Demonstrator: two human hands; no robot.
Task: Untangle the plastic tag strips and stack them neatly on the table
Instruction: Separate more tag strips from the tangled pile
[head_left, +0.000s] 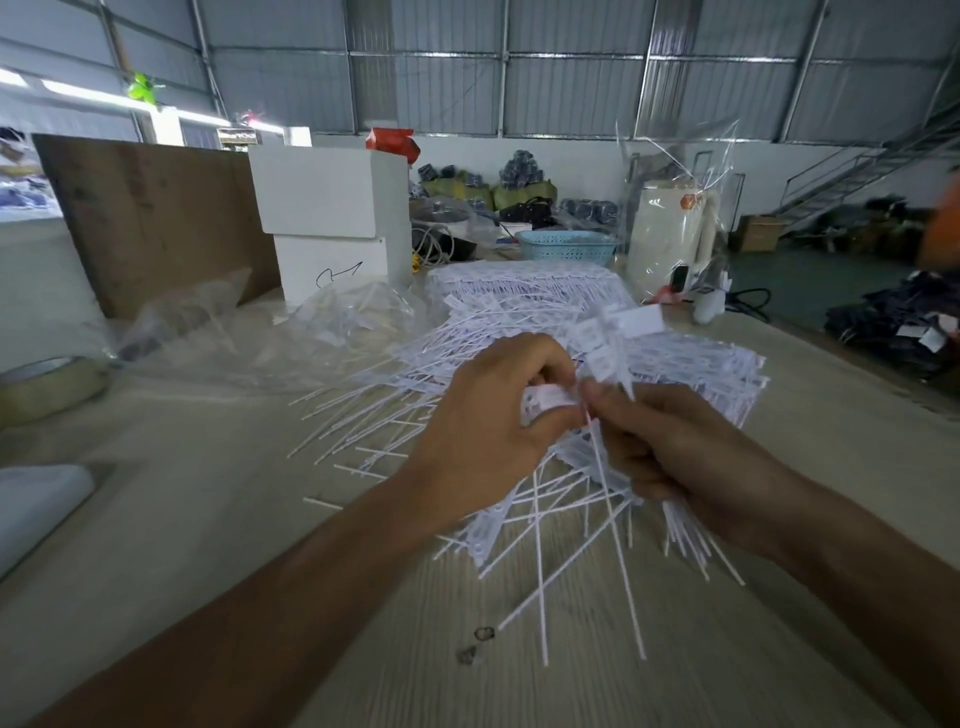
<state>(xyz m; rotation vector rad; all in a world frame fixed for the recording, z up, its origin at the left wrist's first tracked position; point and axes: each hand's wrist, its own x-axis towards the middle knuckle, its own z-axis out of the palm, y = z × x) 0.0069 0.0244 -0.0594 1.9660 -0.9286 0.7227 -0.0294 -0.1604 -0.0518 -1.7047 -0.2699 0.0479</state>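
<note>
Tag strips in hand: a small bunch of white plastic tag strips (597, 415) is held up above the near pile, flat tag heads at the top and thin tails hanging down toward the table, presumably so the tails can slide free of one another.
Left hand: the left hand (488, 431) is curled round a few tag heads, pinched between thumb and fingers.
Right hand: the right hand (670, 447) is clenched round a bundle of tails, with its fingertips meeting the left hand's at the heads, apparently to pull one strip apart from the rest.
Loose pile: crossed strips (545, 525) are spread on the wooden table (208, 519) directly beneath both hands.
Stacked strips: an orderly layered heap (524, 296) lies farther back, behind the hands.
Surroundings: crumpled clear plastic bags (270, 322) lie to the left, a white box (327, 218) and a blue basket (569, 245) at the far side.
Progress: judged well short of done, since much of the near pile is tangled.
</note>
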